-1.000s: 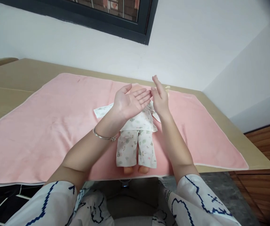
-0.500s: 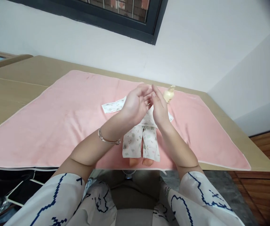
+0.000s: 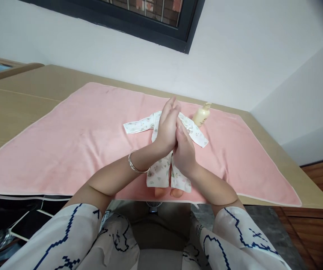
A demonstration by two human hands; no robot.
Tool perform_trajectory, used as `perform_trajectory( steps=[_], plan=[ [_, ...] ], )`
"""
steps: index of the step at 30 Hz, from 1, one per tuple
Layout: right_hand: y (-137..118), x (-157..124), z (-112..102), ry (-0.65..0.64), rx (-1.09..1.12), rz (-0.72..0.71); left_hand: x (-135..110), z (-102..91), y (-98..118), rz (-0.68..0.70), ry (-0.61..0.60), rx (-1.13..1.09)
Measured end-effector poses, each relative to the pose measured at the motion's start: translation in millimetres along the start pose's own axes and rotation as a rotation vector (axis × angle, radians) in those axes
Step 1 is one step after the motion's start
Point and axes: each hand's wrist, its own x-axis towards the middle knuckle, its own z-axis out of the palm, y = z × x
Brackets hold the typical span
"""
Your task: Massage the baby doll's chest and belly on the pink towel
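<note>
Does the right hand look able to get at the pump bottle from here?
Probably yes: though pressed against the left hand, the right hand has only a low patterned sleeve between it and the pump bottle.

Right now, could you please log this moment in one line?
left hand: against right hand; doll: below hands; bottle: on pink cloth

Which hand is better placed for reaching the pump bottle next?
Probably the right hand: the pump bottle stands on that side, while the left hand is on the opposite side.
</note>
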Motion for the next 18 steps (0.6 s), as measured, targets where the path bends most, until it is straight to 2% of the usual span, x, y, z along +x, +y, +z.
perform_trajectory(
  steps=[5, 8, 11, 13, 15, 18],
  plan=[
    [2.8, 15.2, -20.7, -0.048, -0.007, -0.033, -21.5, 10.8, 0.9, 0.09, 0.019, -0.017],
    [1.6, 23.4, -35.7, -0.041, -0.056, -0.069, -36.0, 15.9, 1.8, 0.005, -0.076, -0.053],
    [-0.7, 26.1, -43.1, 0.038, -0.193, -0.078, -45.0, 20.0, 5.0, -0.116, -0.19, -0.107],
    [-2.2, 23.4, -39.8, 0.106, -0.308, -0.057, -43.0, 20.8, 6.3, -0.14, -0.208, -0.093],
    [-4.1, 16.9, -30.0, 0.141, -0.358, -0.037, -32.3, 18.0, 6.0, -0.1, -0.197, -0.056],
    [-7.9, 4.2, -11.4, 0.09, -0.219, -0.094, -1.5, 5.0, 6.6, 0.048, -0.163, 0.044]
  ],
)
